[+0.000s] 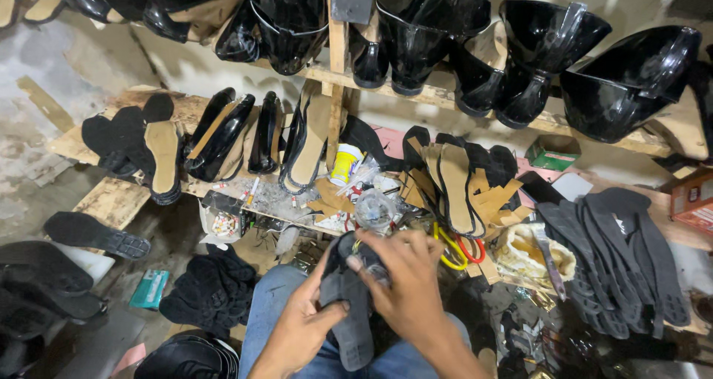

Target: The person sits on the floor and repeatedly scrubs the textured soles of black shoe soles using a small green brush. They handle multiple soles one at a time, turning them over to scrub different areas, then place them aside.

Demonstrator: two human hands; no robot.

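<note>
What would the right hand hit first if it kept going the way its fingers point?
The right hand points up-left over the dark sole that both hands hold. Straight on, it would likely first meet the clear plastic container at the bench edge; depth is unclear.

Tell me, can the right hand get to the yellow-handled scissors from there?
Probably yes: the right hand is busy on the grey sole, but the yellow-handled scissors lie uncovered just beside it.
</note>
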